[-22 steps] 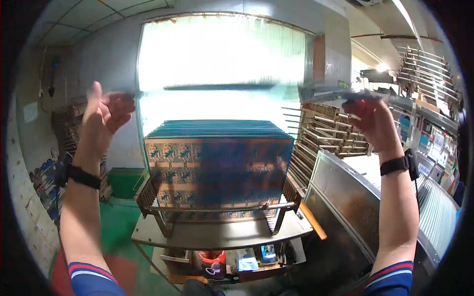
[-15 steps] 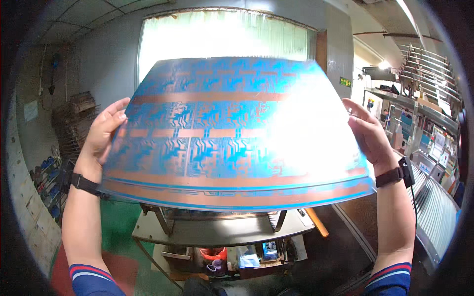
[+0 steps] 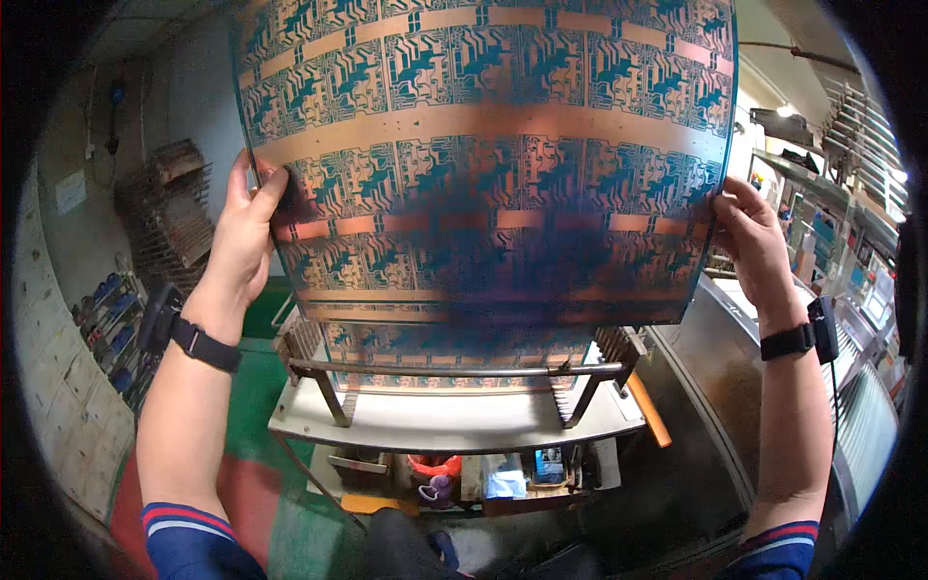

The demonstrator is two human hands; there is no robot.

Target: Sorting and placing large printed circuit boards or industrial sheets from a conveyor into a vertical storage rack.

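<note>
Panel (image 3: 483, 126) of copper colour with dark teal circuit patterns, raised with its broad face toward the camera, top edge running out of view. Pinches the left edge with the left hand (image 3: 246, 217), thumb laid on the near face; grips the right edge with the right hand (image 3: 754, 227) at much the same height. Hands well apart, each closed on its own side. Below, partly hidden by the lower edge, a rack (image 3: 464, 370) with slotted ends and a metal front rail; cannot tell from this angle whether touching. Behind that rail, patterned board (image 3: 425, 341) of the same look. Under the rack, a pale table (image 3: 387, 425); on the shelf beneath, a red container (image 3: 434, 465), a purple object (image 3: 437, 491), a pale blue sheet (image 3: 506, 483) and a blue packet (image 3: 549, 466). Beside the table's right end, an orange bar (image 3: 648, 411), slanting. Around both wrists, black bands (image 3: 208, 345). Farther left, green floor (image 3: 251, 387) with a red patch (image 3: 164, 512).
</note>
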